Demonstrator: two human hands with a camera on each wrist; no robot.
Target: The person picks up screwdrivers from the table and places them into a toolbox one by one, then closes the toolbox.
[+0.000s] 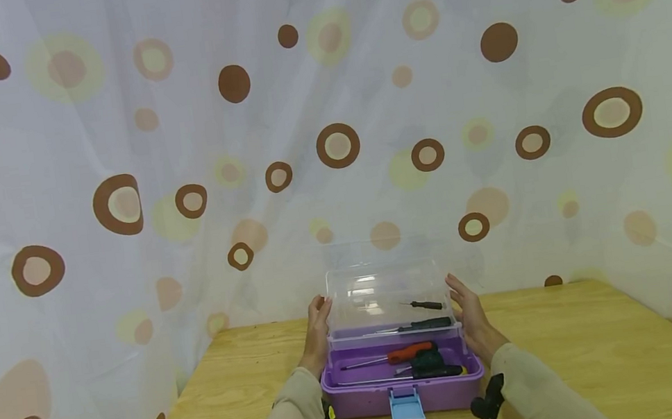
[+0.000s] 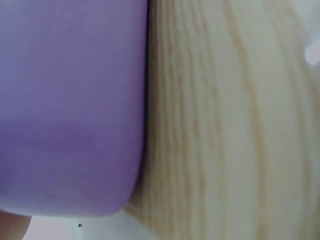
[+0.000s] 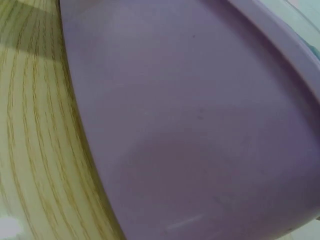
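A purple toolbox (image 1: pixel 359 401) stands on the table, its clear lid (image 1: pixel 377 288) raised at the back. Against its left side is my left hand (image 1: pixel 316 334), fingers extended upward beside the lid. My right hand (image 1: pixel 476 321) lies along the opposite side, fingers also fairly straight. Inside the purple base are a red-handled screwdriver (image 1: pixel 409 352), a dark-green-handled screwdriver (image 1: pixel 428 359) and a long dark-handled screwdriver (image 1: pixel 436 371). Higher up, in the clear part, a black screwdriver (image 1: pixel 430 324) and a smaller one (image 1: pixel 427 305) show. Both wrist views show mostly the purple walls; most fingers are hidden there.
A light-blue latch (image 1: pixel 406 408) hangs down at the toolbox's front. The wooden table (image 1: pixel 257 387) extends to both sides. Behind it hangs a white curtain (image 1: pixel 285 209) with brown and yellow circles.
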